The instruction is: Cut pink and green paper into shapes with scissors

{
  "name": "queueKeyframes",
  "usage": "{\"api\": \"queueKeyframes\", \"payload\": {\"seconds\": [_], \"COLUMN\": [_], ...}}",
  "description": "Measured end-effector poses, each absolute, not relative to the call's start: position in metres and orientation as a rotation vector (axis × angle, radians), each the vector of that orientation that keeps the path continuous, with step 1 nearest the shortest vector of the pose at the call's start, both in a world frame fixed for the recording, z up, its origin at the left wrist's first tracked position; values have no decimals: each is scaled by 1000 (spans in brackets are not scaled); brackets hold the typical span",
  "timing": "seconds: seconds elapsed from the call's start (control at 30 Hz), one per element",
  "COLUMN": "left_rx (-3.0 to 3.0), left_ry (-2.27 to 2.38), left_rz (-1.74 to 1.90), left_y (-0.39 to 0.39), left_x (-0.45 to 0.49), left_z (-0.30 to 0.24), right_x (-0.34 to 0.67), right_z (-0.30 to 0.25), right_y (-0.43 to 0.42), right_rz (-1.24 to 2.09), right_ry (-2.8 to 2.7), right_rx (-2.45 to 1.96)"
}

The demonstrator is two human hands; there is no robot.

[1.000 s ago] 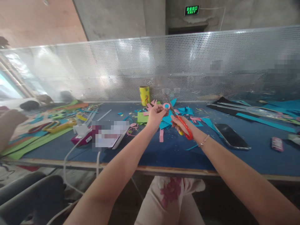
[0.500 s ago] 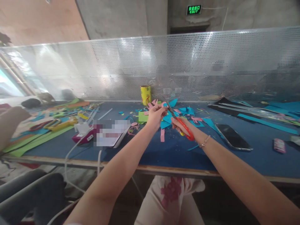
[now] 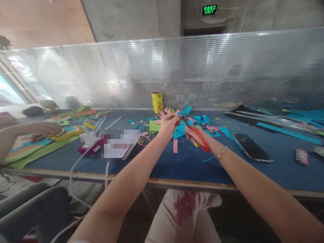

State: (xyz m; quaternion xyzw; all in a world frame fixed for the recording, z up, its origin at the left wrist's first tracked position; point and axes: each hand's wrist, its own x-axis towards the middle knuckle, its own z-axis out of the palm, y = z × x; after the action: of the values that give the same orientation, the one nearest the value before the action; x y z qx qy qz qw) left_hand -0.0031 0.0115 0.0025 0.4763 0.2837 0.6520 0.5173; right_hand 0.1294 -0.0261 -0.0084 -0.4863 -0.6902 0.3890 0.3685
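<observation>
The left hand (image 3: 169,127) pinches between thumb and fingers a small paper piece (image 3: 177,113), which is pink with some blue on it. The right hand (image 3: 193,134) is closed around the red handles of the scissors (image 3: 202,140), and their blades point up and to the left, reaching the edge of this piece. Whether the blades are parted or together, I cannot tell exactly. Both hands are above the blue table (image 3: 177,170), close to each other, and the small paper piece is between them, above the heap of scraps.

Under and around the hands lie many cut papers: a green sheet (image 3: 154,126) beside the left wrist, a pink strip (image 3: 175,146) just in front, and blue paper (image 3: 187,110) behind. On the right wrist there is a thin bracelet (image 3: 221,152). Farther back, a yellow cylinder (image 3: 157,103) stands upright, near the perforated metal panel (image 3: 131,71).

On the right side of the table lies a dark phone (image 3: 251,147), and beyond it a small pink packet (image 3: 302,157). To the left are a purple power strip (image 3: 90,147) and, farther, a co-worker's hand (image 3: 47,128) over coloured papers
</observation>
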Motion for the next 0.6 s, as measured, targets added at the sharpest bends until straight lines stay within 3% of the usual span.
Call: {"api": "queueKeyframes", "payload": {"seconds": [0.6], "left_rx": [1086], "left_ry": [581], "left_rz": [1573], "left_y": [12], "left_x": [-3], "left_z": [2], "right_x": [133], "right_z": [-26], "right_y": [-10], "right_rz": [1027], "right_ry": [-1751], "right_rx": [-1184]}}
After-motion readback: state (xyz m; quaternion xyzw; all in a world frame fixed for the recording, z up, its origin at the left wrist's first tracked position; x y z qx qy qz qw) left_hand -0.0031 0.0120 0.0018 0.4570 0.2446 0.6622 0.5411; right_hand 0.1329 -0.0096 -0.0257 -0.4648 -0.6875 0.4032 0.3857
